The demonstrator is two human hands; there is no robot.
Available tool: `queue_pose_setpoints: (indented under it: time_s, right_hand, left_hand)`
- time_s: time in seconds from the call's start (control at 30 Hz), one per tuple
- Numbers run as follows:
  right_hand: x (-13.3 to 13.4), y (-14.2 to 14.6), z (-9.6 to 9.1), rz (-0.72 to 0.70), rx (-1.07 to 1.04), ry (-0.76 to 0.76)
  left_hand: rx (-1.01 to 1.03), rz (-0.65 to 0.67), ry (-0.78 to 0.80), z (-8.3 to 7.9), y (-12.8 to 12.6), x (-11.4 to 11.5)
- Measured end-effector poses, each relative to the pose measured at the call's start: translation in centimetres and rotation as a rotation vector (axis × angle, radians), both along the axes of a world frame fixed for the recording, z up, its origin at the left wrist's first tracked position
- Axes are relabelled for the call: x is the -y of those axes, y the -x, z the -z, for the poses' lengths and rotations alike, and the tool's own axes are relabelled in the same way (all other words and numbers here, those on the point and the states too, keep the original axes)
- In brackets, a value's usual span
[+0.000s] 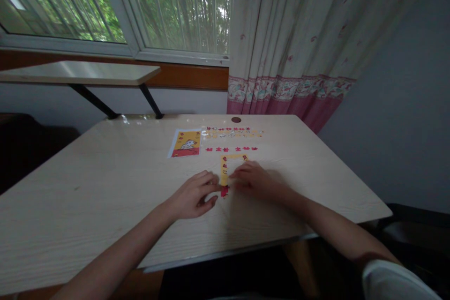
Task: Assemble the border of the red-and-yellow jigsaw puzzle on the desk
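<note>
A partly joined jigsaw puzzle lies on the table, with a yellow left column, a yellow top edge and red at the lower end. My left hand is at its lower left, the index fingertip at a red puzzle piece and the thumb held apart. From the other side my right hand reaches over, fingers stretched out, their tips close to the yellow column. Nothing shows gripped in either hand, though the right palm's underside is hidden.
A picture card of a white animal on yellow and red lies left of the puzzle. Loose red pieces form a row above it; mixed pieces lie in rows farther back. A raised shelf stands at the back left, before a window.
</note>
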State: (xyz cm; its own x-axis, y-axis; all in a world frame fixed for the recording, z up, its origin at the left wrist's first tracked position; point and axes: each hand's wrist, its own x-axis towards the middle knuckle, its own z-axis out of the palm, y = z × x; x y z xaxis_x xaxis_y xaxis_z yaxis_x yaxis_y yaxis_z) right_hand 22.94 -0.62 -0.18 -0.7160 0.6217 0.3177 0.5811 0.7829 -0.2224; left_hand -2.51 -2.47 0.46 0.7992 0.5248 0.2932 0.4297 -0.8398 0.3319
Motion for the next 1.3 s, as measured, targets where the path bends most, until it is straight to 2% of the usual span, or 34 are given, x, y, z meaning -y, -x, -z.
queue_pose_setpoints:
  time_s: [0.13,0.23,0.37,0.57,0.73,1.07,1.3]
  right_hand:
    - [-3.9,-3.8,0.1,0.328,0.022,-0.071]
    - [-5.7,-6.0,0.4,0.469,0.054,-0.083]
    - [-6.5,-6.9,1.1,0.572,0.065,-0.071]
    - [-6.9,-6.5,1.4,0.631,0.097,-0.036]
    - [-7.0,-6.4,1.5,0.627,0.097,-0.014]
    - [-7.3,-6.3,1.6,0.595,0.007,0.032]
    - [-6.8,-6.3,1.5,0.572,-0.121,0.043]
  left_hand:
    - [-0.010,0.002,-0.005,0.2,0.0,-0.1]
    - [-0.008,0.004,-0.018,0.3,0.0,-0.1]
    - [-0.034,0.000,-0.035,0.3,-0.1,-0.1]
    - [-0.063,-0.011,-0.047,0.5,0.0,-0.2]
    - [-0.048,0.002,-0.066,0.5,-0.2,-0.1]
    - [-0.135,0.016,-0.246,0.4,-0.5,0.2]
    - [-0.043,-0.064,-0.164,0.8,-0.2,-0.5]
